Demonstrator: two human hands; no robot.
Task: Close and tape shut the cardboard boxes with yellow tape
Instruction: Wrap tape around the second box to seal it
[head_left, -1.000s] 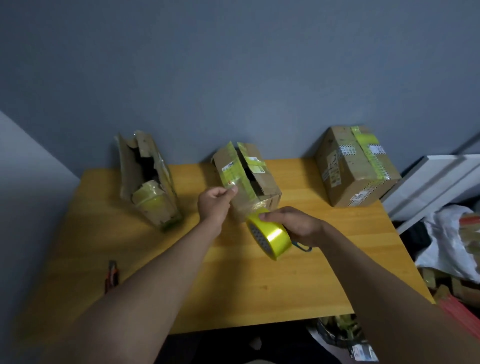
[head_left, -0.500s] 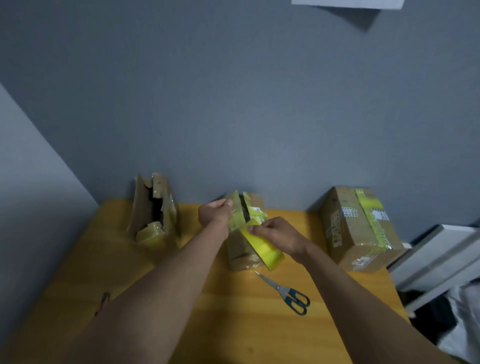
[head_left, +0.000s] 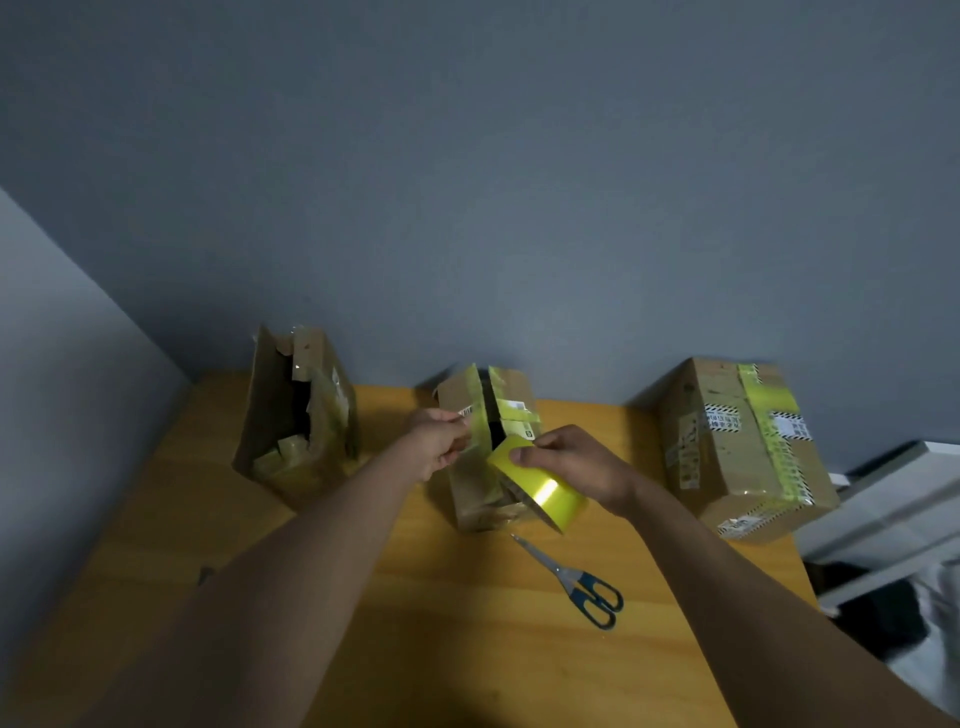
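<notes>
A small cardboard box (head_left: 470, 493) stands in the middle of the wooden table (head_left: 467, 623), with yellow tape strips beside a dark gap in its top. My left hand (head_left: 436, 447) pinches the tape end against the box's left top flap. My right hand (head_left: 576, 465) grips the yellow tape roll (head_left: 540, 486) just in front of the box's right side. A torn open box (head_left: 296, 415) stands at the left. A larger box (head_left: 743, 447), sealed with yellow tape, sits at the right.
Blue-handled scissors (head_left: 576, 582) lie on the table in front of the middle box. A small dark tool (head_left: 205, 574) lies near the left edge. Grey wall rises directly behind the boxes. White boards (head_left: 893, 499) and clutter sit off the table's right side.
The view has tilted upward toward the wall. My right hand carried the tape roll from the table front up to the middle box, and the scissors came into sight. My left hand stays at the box top.
</notes>
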